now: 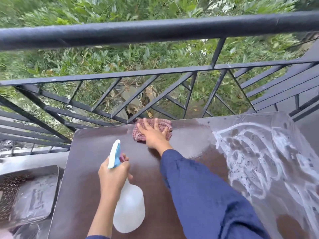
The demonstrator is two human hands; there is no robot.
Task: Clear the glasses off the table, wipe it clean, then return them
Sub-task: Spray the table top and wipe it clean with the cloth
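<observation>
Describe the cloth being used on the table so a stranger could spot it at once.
Start at the dark brown tabletop by the black metal railing. At its far edge, nearest the railing, the right hand presses flat on a crumpled pink-and-white checked cloth. It is the only fabric there; the left hand holds a white spray bottle, and white foam lies rightward.
</observation>
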